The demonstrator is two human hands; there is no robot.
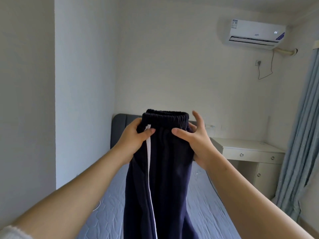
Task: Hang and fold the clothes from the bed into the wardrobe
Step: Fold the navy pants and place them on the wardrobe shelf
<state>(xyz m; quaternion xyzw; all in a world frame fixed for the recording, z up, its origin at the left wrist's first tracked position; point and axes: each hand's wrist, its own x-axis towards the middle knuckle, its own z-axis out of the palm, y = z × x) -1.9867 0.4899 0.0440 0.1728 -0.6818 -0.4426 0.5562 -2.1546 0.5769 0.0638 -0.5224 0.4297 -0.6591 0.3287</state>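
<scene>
Both hands hold the navy trousers upright in mid-air over the bed, waistband on top, legs hanging down out of view. The left hand grips the left side just under the waistband, thumb in front beside the white stripe. The right hand pinches the right side, thumb in front, one finger raised free. Far right stand a white worktop and a blue curtain.
</scene>
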